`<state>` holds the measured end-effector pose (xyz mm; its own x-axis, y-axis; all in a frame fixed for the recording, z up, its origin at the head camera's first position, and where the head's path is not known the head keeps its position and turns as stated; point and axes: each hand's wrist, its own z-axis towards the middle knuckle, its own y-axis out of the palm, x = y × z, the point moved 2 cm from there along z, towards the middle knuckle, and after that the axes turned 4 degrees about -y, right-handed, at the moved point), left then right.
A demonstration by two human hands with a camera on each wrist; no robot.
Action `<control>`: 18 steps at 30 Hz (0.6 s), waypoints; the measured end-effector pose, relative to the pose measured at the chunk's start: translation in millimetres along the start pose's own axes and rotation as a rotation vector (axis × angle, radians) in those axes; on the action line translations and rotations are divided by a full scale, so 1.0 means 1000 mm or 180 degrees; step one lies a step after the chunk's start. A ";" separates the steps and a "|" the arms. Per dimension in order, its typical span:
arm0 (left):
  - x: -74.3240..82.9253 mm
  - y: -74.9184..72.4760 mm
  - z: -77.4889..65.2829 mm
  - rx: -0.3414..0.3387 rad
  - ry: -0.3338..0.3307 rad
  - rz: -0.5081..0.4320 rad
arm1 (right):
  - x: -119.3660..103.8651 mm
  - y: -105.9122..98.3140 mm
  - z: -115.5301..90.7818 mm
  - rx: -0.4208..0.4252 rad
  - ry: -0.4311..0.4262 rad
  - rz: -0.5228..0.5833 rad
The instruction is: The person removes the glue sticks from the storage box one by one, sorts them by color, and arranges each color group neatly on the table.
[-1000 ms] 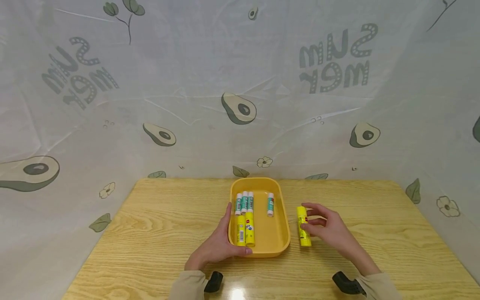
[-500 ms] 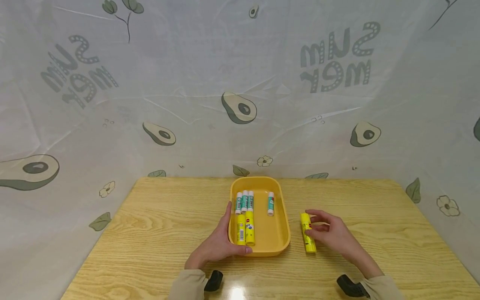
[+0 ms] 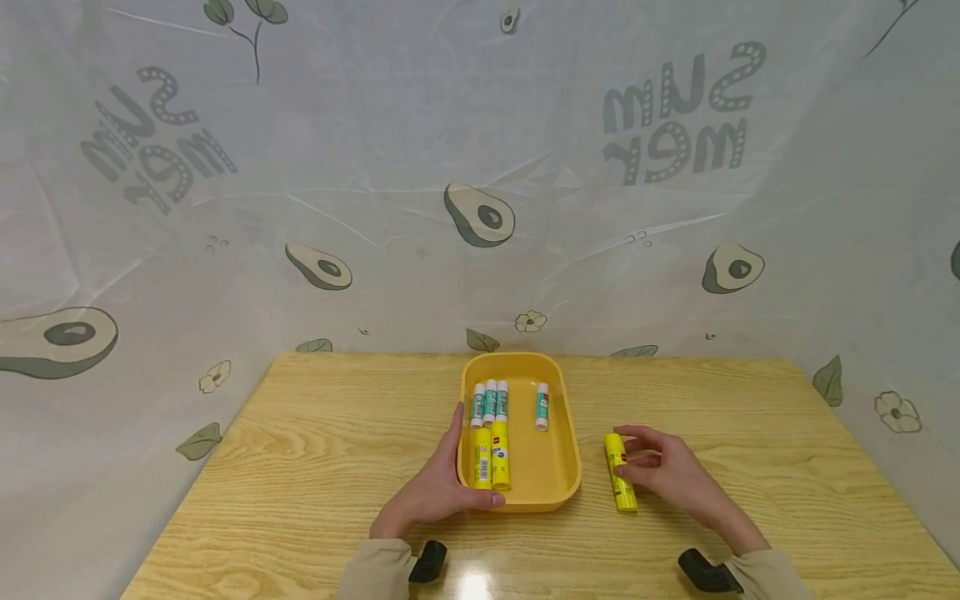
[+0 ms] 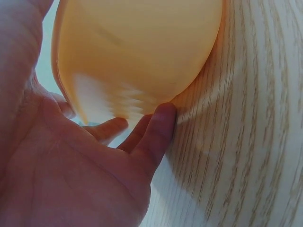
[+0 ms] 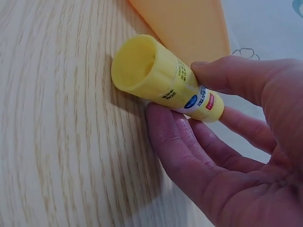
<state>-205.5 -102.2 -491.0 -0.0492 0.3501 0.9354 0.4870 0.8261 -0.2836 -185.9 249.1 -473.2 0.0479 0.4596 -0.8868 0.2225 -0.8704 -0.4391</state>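
In the head view, my left hand [image 3: 433, 493] grips the near left corner of a yellow plastic tray [image 3: 547, 505], thumb along the front rim and fingers up the left side. The left wrist view has the fingertips against the tray's outer wall [image 4: 142, 52]. To the tray's right, my right hand [image 3: 667, 473] pinches a yellow glue stick [image 3: 620, 473] between thumb and fingers. Seen from the right wrist, this glue stick [image 5: 180, 85] lies close over the tabletop, its hollow round end toward the camera. Two yellow glue sticks [image 3: 500, 457] lie side by side inside the tray, at its left.
Three smaller white-and-green glue sticks [image 3: 491, 403] lie together at the tray's back left. Another white-and-green glue stick [image 3: 542, 407] lies apart at the tray's right. The wooden table [image 3: 337, 433] meets a patterned white curtain [image 3: 390, 167] at the back.
My right hand has moved the yellow glue stick toward me and slightly right, away from the tray, and its lower end now tilts right. The left hand stays on the tray.
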 end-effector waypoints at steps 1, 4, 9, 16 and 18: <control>0.000 0.000 0.000 -0.0004 -0.0004 -0.0011 | 0.001 0.000 0.000 -0.0005 0.0005 0.0003; 0.000 0.000 0.000 -0.0011 -0.0012 -0.0024 | 0.002 0.000 0.001 -0.0024 0.0007 -0.0002; 0.000 0.000 0.000 0.0005 -0.0017 -0.0005 | 0.002 0.000 0.002 -0.0019 0.0009 -0.0022; 0.001 0.001 -0.002 -0.0017 -0.0022 -0.0045 | 0.001 0.002 0.003 0.0024 0.0016 -0.0133; 0.001 0.001 -0.002 -0.0018 -0.0018 -0.0057 | 0.000 0.002 0.004 0.0037 0.0027 -0.0167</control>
<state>-203.7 -102.3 -490.3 -0.0629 0.3377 0.9392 0.4909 0.8298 -0.2655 -189.0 246.6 -475.2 0.0448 0.5062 -0.8613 0.2135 -0.8470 -0.4867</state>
